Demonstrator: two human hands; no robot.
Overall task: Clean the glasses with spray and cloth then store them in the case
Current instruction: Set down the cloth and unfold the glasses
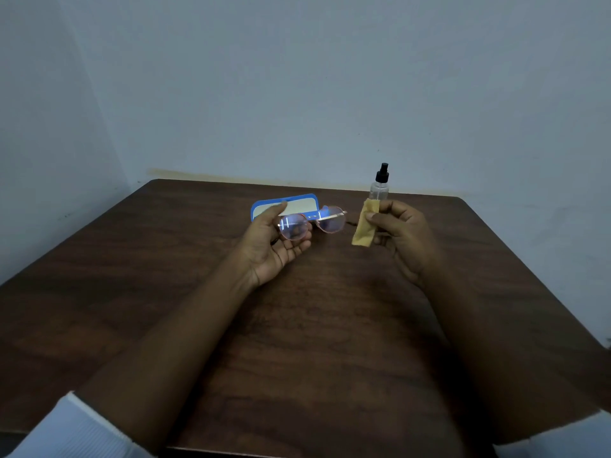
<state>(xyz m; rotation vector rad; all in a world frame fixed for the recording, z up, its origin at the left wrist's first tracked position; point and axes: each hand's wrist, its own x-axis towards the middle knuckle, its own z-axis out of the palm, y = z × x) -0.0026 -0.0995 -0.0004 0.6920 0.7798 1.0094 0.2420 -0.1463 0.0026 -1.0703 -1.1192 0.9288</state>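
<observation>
Dark table (165,292): blue case (264,204) open; left hand (271,246) holds glasses (312,223).

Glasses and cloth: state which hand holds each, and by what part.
Left hand holds the glasses by one lens rim. Right hand pinches the yellow cloth at its upper end; the rest hangs.

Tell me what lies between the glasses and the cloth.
Nothing: in the head view, only bare table shows between the glasses and the cloth.
</observation>
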